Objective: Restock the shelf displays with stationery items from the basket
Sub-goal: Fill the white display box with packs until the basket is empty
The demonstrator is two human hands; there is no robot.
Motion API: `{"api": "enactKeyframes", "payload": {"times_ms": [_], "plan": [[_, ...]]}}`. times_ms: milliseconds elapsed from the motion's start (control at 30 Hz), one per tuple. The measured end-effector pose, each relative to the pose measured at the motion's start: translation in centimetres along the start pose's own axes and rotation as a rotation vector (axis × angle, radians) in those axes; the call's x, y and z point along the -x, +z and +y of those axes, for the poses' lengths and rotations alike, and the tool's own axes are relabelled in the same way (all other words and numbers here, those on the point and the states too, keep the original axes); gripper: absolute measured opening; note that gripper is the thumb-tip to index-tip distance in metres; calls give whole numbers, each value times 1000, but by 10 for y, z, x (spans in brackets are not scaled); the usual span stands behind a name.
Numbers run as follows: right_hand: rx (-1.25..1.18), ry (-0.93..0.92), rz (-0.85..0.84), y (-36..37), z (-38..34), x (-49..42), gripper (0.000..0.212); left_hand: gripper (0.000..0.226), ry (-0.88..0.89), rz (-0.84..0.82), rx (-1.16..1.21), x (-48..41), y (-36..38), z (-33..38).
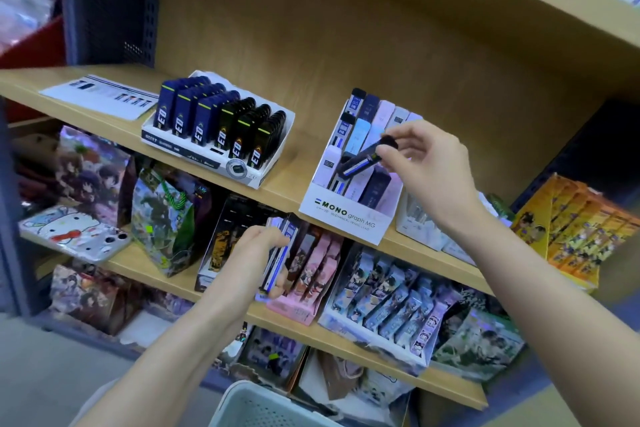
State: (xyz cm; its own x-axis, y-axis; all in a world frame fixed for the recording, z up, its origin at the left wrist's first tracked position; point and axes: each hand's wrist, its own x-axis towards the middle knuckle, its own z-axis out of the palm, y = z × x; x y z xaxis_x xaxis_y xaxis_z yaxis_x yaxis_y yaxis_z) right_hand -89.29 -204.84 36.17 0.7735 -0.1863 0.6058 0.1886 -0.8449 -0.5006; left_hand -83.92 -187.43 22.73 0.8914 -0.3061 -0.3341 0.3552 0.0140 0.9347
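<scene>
Well, far left on the upper shelf [298, 189]: a white leaflet [100, 95] lying flat. Below it, one shelf down, a cartoon-cat phone case [76, 232], flat, beside a printed gift bag [162, 218]. Next along the upper shelf, a white display tray [273, 163] packed with upright lead cases, navy in the left rows and black in the right. Left hand [256, 253] held just under the upper shelf's front edge, before the goods on the second shelf; fingers curled tight round a small stack of flat cases [278, 253], blue-and-white edges showing; how many, hard to tell. At the bottom edge, between the forearms, the rim of a pale perforated basket [256, 404]; its contents out of sight. Right of the tray, well apart from it, the white MONO display box [343, 215], stepped rows of pastel and dark cases standing in its slots. Right hand [429, 163] above that box, thumb and forefinger pinching the black cap end of a single dark lead case [360, 163] with a blue stripe; the remaining fingers loosely bent behind. Case tilted, lower end pointing down-left over the middle rows; possibly touching the cases beneath, view too soft to say. Far right, stacked yellow boxes [571, 229] with cartoon figures, leaning on the second shelf.
</scene>
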Motion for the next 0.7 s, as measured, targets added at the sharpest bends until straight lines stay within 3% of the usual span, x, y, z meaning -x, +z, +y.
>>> {"api": "enactKeyframes", "payload": {"times_ms": [67, 133, 333, 600, 700], "plan": [[122, -69, -52, 8, -1, -3, 12, 29, 33, -83, -40, 9, 1, -6], [216, -104, -99, 13, 0, -5, 12, 19, 124, -74, 94, 31, 4, -3], [383, -125, -155, 25, 8, -10, 21, 27, 272, -48, 115, 41, -3, -2], [500, -229, -41, 37, 15, 0, 15, 31, 307, -55, 190, 44, -6, -1], [364, -241, 8, 38, 6, 15, 14, 30, 321, -81, 197, 44, -5, -1]]}}
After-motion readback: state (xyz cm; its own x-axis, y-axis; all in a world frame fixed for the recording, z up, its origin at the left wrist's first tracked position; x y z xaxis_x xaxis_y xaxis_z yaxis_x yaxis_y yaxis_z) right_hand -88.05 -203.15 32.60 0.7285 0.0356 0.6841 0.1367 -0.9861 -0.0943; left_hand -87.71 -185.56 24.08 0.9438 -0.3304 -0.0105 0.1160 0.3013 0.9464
